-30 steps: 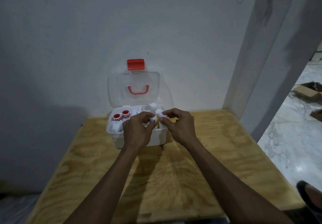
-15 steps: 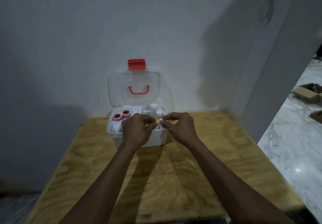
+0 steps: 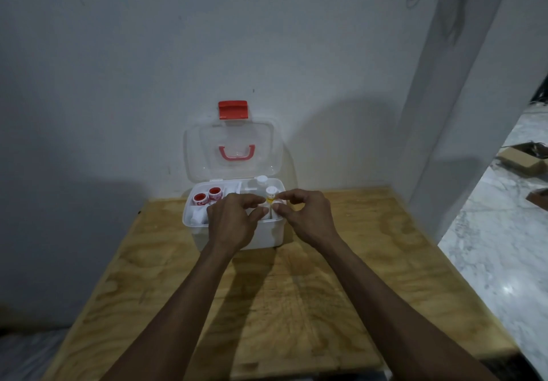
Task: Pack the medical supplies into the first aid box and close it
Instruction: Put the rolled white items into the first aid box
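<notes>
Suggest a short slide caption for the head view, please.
Both hands, left and right, settle small bottles into the open first aid box on a plywood table.

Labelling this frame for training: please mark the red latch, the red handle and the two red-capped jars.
red latch [image 3: 233, 110], head view, centre of its face.
red handle [image 3: 237, 153], head view, on its grip.
red-capped jars [image 3: 200, 199], head view, left jar's cap.

- A white plastic first aid box [image 3: 267, 237] is sitting at the back of the plywood table [image 3: 326, 291], against the wall.
- Its clear hinged lid [image 3: 204, 149] is standing open behind it.
- Two red-centred tape rolls [image 3: 207, 198] are lying in its left rear part.
- Two white-capped bottles [image 3: 262, 179] are standing in its right part.
- Both hands are hovering over its front edge, left hand [image 3: 231, 223] beside right hand [image 3: 308, 217].
</notes>
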`<state>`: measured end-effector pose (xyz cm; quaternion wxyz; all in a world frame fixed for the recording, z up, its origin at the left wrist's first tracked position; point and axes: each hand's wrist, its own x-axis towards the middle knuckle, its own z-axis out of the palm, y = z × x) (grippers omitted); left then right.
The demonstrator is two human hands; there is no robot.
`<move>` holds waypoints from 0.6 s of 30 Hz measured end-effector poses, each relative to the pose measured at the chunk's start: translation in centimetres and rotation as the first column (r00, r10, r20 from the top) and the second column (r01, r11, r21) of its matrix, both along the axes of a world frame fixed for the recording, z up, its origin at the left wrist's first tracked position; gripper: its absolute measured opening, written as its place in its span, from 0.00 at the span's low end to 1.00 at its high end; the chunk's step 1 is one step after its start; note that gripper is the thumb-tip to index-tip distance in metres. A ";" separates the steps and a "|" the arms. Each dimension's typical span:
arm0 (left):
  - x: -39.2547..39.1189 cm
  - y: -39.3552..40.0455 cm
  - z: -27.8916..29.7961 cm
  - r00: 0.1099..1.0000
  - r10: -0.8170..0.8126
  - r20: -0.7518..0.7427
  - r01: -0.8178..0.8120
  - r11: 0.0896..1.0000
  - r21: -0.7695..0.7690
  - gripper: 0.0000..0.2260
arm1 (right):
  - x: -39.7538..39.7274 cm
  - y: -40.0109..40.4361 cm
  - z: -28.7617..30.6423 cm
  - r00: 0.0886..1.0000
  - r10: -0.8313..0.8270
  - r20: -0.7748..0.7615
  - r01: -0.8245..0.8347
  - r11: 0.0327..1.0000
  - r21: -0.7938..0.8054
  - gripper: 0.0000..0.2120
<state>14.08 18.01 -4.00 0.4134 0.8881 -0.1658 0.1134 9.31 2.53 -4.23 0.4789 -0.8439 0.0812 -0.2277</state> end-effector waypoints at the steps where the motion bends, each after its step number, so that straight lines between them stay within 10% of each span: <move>1: -0.1 0.0 0.1 1.000 0.002 -0.002 -0.002 1.000 0.002 0.13 | 0.0 0.0 0.1 1.000 0.000 -0.004 0.000 1.000 0.004 0.13; 18: 2.5 3.4 4.9 0.976 0.155 0.156 -0.122 0.972 -0.200 0.18 | 4.0 -0.1 5.2 0.976 -0.097 0.196 0.077 0.991 0.107 0.12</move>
